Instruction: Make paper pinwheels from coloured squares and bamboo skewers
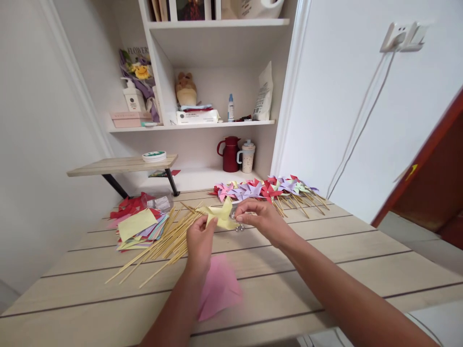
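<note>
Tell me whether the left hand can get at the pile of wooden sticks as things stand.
Probably yes: the left hand holds the yellow pinwheel right beside the wooden sticks, nothing lying between, though it would need to let go first.

hands [231, 229] 2 | yellow pinwheel [220, 215] 1 | pink sheet [219, 286] 1 | finished pinwheels [267, 189] approx 12+

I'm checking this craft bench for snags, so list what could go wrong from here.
1. The left hand and right hand pinch the folded yellow paper pinwheel above the table; a slip could crease or tear it.
2. The loose pile of thin wooden sticks lies right beside the left hand and could be knocked and scattered.
3. The pink folded paper sheet lies close to the near table edge under the forearms and might be brushed off.
</note>
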The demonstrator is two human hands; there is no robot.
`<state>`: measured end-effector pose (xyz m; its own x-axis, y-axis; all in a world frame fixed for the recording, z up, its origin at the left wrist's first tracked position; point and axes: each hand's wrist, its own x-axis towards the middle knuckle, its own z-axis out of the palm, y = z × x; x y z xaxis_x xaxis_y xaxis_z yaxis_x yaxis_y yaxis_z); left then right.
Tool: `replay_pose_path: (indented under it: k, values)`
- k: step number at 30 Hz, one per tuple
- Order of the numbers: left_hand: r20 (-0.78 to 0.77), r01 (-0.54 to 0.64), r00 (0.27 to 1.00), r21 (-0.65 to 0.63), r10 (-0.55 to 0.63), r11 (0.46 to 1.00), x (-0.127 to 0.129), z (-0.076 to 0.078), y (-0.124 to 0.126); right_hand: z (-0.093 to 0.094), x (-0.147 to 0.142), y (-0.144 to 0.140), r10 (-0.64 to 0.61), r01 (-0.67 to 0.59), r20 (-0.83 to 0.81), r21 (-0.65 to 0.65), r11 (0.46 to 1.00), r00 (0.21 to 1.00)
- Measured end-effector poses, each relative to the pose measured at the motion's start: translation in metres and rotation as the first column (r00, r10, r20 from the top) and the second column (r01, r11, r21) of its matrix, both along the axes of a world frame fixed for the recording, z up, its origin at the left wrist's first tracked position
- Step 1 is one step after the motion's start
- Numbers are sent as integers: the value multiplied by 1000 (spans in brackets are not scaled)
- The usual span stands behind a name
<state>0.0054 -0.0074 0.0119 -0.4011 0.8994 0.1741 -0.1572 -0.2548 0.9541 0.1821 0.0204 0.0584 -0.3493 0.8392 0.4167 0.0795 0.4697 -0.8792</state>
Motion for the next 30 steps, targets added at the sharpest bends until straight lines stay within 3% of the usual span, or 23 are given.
replay_pose_path:
  k: [3, 6, 11, 16, 21, 30]
  values:
    - [-120, -38, 992, 50, 44, 998, 1, 3, -2, -2, -15, -4, -30, 29, 7, 125, 992, 1000]
    - [-233, -71, 968, 116, 96, 991, 3, 4, -4, -9, -20, -8, -141, 138, -5, 238, 961, 990]
    - [-252, -46, 964, 134, 79, 990, 7, 3, -7, -21, -11, -12, -251, 233, 1, 364, 902, 968]
    - [-173, 1, 985, 97, 16, 995, 10, 2, -6, -31, -10, -8, -249, 241, -25, 360, 901, 968]
    - [-45, 28, 999, 59, -25, 998, 11, 5, -6, -33, -16, -11, -187, 211, -110, 279, 937, 976]
    - [-56, 28, 998, 79, -23, 996, 14, 8, -8, -31, -14, -9, -176, 202, -175, 144, 969, 969]
